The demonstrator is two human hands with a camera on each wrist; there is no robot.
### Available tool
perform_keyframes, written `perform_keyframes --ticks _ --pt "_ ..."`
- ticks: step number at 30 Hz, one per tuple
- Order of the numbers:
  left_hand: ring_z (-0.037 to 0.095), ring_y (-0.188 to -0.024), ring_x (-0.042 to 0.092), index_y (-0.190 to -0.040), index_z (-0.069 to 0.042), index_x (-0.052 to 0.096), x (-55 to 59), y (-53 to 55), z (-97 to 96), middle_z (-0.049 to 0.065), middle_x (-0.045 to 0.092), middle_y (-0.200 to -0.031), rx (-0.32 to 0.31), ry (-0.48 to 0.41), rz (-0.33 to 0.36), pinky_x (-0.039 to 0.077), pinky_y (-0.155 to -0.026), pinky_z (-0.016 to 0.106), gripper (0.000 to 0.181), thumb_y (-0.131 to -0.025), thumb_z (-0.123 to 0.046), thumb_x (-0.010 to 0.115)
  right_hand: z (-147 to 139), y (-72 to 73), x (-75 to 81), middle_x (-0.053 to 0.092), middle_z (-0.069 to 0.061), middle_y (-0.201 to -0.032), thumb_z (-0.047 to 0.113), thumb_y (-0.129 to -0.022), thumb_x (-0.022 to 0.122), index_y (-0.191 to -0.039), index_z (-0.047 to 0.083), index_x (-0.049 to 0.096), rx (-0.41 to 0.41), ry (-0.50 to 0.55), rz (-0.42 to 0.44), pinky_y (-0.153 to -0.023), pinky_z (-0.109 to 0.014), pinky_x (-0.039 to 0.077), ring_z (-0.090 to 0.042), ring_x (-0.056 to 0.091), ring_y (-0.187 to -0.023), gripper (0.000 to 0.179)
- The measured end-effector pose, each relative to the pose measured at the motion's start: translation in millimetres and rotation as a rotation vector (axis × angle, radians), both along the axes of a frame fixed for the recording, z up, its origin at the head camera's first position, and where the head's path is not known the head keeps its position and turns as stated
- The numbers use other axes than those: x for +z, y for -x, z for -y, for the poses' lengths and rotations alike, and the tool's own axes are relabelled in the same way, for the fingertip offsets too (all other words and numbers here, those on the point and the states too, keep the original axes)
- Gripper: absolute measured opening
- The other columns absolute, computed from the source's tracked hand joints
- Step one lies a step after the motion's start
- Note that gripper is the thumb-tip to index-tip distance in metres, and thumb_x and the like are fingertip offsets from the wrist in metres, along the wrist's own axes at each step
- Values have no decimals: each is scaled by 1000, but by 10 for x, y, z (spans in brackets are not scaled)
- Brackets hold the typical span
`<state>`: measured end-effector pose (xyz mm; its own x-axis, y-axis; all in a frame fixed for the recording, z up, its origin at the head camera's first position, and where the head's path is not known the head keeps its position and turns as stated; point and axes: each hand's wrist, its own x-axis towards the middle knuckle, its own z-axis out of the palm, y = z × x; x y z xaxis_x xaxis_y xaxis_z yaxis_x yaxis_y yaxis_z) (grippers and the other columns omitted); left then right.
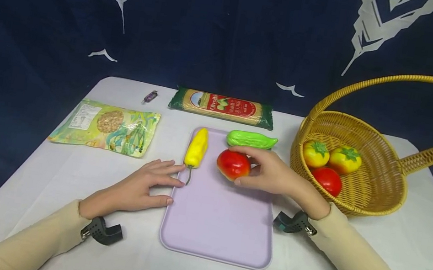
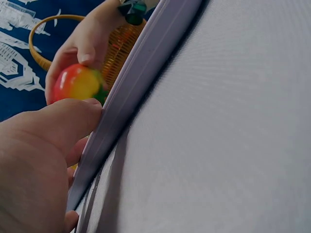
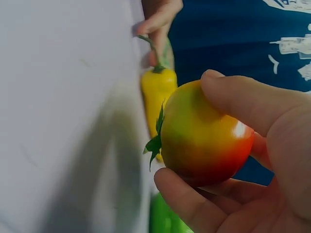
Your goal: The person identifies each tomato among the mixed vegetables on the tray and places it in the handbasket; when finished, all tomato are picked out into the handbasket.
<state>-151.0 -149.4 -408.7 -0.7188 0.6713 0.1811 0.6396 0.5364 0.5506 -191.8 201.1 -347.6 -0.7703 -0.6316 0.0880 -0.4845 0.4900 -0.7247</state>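
Note:
Over the upper part of the lilac tray [image 1: 220,228], my right hand [image 1: 269,172] holds a red and yellow tomato [image 3: 204,141] between thumb and fingers. Its green leafy top points toward the tray in the right wrist view. My left hand [image 1: 147,186] rests at the tray's left edge with fingers extended, fingertips right by the stem of a yellow pepper [image 1: 196,148]. That pepper lies along the tray's left side. A green pepper [image 1: 251,140] lies across the tray's far right corner, just beyond my right hand.
To the right stands a wicker basket [image 1: 382,195] with a tall handle, containing two yellow-red tomatoes [image 1: 345,159] and a red one [image 1: 327,180]. A spaghetti pack [image 1: 222,107] lies behind the tray. At left are a printed food bag [image 1: 105,126] and a small purple packet [image 1: 150,96].

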Motion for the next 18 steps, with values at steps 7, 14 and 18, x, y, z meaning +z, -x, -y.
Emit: perform_keyframes --ticks 7,14,18 --pt "44 -148 39 -126 -20 73 -7 4 -6 8 52 -156 -4 -3 -7 23 -122 69 38 -89 -29 76 -210 -75 244 66 -15 -134 13 -81 85 -144 10 56 -47 -27 -39 -80 -25 62 -27 71 -104 70" --pt "44 -148 40 -126 -21 73 -9 5 -4 8 52 -156 -2 -1 -6 24 -122 69 38 -89 -29 76 -499 -221 475 68 -15 -130 13 -82 85 -144 10 55 -121 -49 -35 -79 -21 62 -27 72 -103 69" --pt "44 -149 39 -126 -20 73 -5 1 -3 8 52 -156 1 -3 0 23 -122 69 38 -89 -29 76 -699 -308 561 66 -17 -130 9 -81 85 -144 8 55 -152 -59 -40 -77 -19 62 -28 73 -102 69"
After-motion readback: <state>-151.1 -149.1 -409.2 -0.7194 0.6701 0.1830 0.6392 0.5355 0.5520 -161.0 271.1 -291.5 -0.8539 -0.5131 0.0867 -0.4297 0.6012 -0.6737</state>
